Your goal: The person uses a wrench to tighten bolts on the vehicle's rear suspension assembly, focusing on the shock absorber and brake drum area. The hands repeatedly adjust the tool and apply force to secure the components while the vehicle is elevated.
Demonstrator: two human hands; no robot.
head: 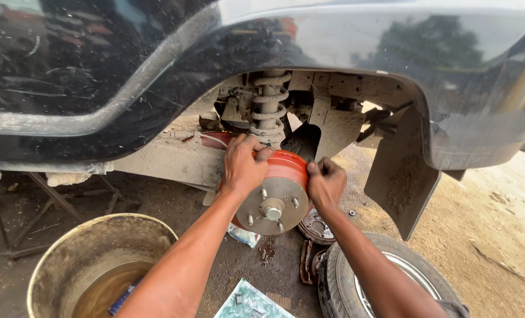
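An orange-red brake drum [286, 171] with a grey hub face and several wheel studs sits inside the wheel arch of a dark car [156, 70]. My left hand [243, 166] grips the drum's upper left edge. Over on the drum's right edge, my right hand [325, 182] holds on with its fingers curled. Both hands clasp the drum from opposite sides. Above the drum stands a dusty coil spring [269, 105].
A dirty bucket [56, 259] holding brownish water stands at the lower left. The removed wheel with tyre [357, 277] lies on the dirt at the lower right. A mud flap [401, 176] hangs right of the drum. A metal stand [44, 203] props the car at left.
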